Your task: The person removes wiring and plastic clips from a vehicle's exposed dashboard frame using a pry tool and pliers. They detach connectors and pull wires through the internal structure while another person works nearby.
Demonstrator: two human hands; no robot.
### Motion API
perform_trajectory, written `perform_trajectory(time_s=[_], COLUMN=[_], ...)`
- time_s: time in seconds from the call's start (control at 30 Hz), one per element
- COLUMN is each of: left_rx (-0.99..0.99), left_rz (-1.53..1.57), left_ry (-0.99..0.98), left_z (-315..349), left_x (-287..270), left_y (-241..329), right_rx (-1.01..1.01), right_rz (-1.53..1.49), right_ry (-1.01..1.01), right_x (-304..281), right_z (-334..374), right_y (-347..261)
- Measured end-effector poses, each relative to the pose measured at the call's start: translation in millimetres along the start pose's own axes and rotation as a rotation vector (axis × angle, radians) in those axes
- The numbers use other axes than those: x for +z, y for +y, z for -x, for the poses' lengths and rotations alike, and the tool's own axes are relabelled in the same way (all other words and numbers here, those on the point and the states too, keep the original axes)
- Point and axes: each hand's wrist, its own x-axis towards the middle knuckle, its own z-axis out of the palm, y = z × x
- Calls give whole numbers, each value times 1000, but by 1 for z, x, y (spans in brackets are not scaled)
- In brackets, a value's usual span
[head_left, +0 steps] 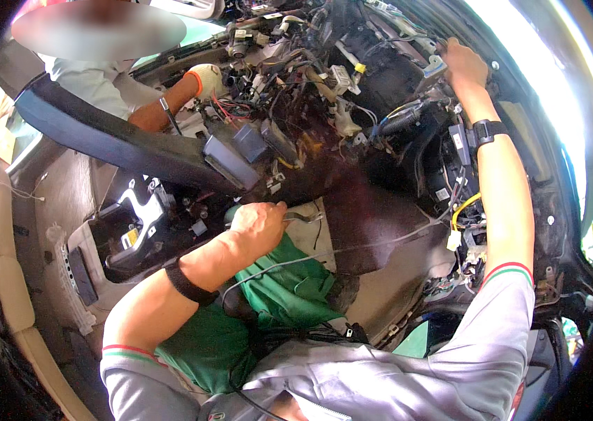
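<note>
- Left hand point(258, 226): closed round a metal wrench point(303, 218); the tool's free end is seen sticking out toward 3 o'clock, just under the stripped dash. Black band worn on the wrist.
- Right hand point(463, 64): raised to approx. 1 o'clock, fingers curled on a grey metal bracket point(434, 68) at the upper dash frame; whether it is gripped or only pressed cannot be told. Black watch point(487, 130) worn on the forearm.
- Wiring harness point(296, 84): exposed at 12 o'clock, tangled black, red and yellow leads w/ white plugs.
- Yellow cable point(466, 205): looped at 3 o'clock, beside the right forearm.
- Green cloth point(282, 295): lying at centre, below the left hand, over the lap.
- Co-worker's gloved hand point(207, 78): at 11 o'clock, reaching into the wiring; white glove w/ orange cuff, kept apart from both own hands.
- Dark padded trim panel point(114, 140): running diagonally from 10 o'clock toward centre.
- Beige seat edge point(9, 281): at 9 o'clock.
</note>
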Motion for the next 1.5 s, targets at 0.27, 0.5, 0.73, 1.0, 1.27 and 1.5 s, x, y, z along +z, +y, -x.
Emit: perform_trajectory(time_s=[0.27,0.5,0.73,1.0,1.27,1.5], left_rx=[24,32,-11,-41,-30,3], left_rz=[20,-5,-21,-49,-85,-111], left_ry=[54,36,-32,-75,-60,5], left_z=[-2,-5,-3,-1,1,5], left_x=[9,11,9,4,8,10], left_y=[-4,-2,0,1,1,3], right_rx=[-26,-17,-154,221,305,329], right_rz=[-17,-431,-852,-1231,-1093,-1263], right_ry=[-116,213,73,42,124,192], right_x=[-23,-29,-29,2,-10,-2], right_z=[10,21,23,20,33,35], right_y=[1,19,-13,-41,-51,-50])
